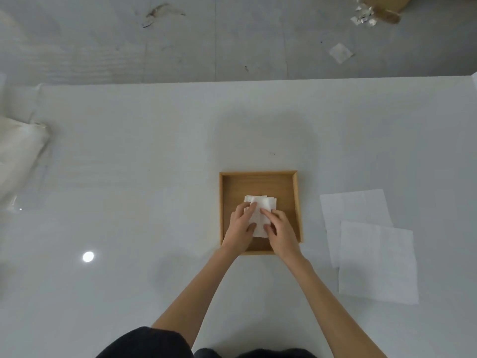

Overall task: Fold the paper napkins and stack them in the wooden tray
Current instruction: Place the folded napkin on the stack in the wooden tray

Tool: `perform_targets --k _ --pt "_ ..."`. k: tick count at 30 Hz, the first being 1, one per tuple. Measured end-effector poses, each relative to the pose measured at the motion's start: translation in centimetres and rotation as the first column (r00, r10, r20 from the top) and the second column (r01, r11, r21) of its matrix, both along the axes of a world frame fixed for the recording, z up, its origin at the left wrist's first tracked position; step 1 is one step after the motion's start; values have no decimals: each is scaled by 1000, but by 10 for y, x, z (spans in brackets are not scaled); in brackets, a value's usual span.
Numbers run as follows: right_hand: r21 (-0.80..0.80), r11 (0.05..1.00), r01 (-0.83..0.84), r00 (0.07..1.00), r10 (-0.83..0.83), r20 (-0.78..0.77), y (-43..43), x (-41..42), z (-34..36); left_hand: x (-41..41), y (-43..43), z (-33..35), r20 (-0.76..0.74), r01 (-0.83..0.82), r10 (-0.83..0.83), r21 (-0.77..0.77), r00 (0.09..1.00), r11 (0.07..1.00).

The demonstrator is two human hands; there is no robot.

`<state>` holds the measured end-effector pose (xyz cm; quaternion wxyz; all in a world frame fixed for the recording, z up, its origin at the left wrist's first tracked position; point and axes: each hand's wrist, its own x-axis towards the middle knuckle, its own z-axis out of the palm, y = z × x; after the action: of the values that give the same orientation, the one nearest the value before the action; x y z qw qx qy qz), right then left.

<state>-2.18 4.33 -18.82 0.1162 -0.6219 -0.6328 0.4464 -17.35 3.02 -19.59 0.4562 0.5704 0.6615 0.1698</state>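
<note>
A square wooden tray sits in the middle of the white table. Inside it lies a small stack of folded white napkins. Both hands reach into the tray: my left hand grips the top folded napkin at its left edge, and my right hand pinches its right edge. The napkin rests on or just above the stack; I cannot tell which. Two unfolded white napkins lie to the right of the tray, one farther and one nearer, overlapping.
A white cloth or bag lies at the table's left edge. Beyond the far table edge is grey floor with a loose paper square and scraps by a brown object. My dark clothing shows at the bottom.
</note>
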Motion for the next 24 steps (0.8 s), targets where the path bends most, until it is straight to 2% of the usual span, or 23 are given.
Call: perform_targets --k 2,4,7,11,15,18,21,24 --pt "68 998 -18 998 13 69 -5 -2 -5 0 -4 -1 -27 32 -31 10 999 999" --pt "123 991 -48 978 22 208 -12 -3 -9 -1 -8 -2 -66 50 -49 13 997 999" --pt "145 987 -75 903 5 430 -18 -8 -15 1 -5 2 -154 77 -82 -39 985 996" --pt "194 975 -107 835 -18 550 -25 -13 -18 9 -2 13 -319 68 -105 -127 942 990" --pt "205 973 -105 823 -30 567 -23 -19 -12 18 5 26 -450 62 -149 -202 881 977" --pt "74 992 -105 840 48 540 -19 -15 -5 25 2 32 -521 21 -127 -205 844 978" --pt "-19 993 -115 893 112 436 -13 -4 9 24 -8 34 -602 73 -161 -167 782 983" --pt "-122 984 -129 961 154 230 -5 9 29 24 -9 39 -602 30 -110 -141 791 990"
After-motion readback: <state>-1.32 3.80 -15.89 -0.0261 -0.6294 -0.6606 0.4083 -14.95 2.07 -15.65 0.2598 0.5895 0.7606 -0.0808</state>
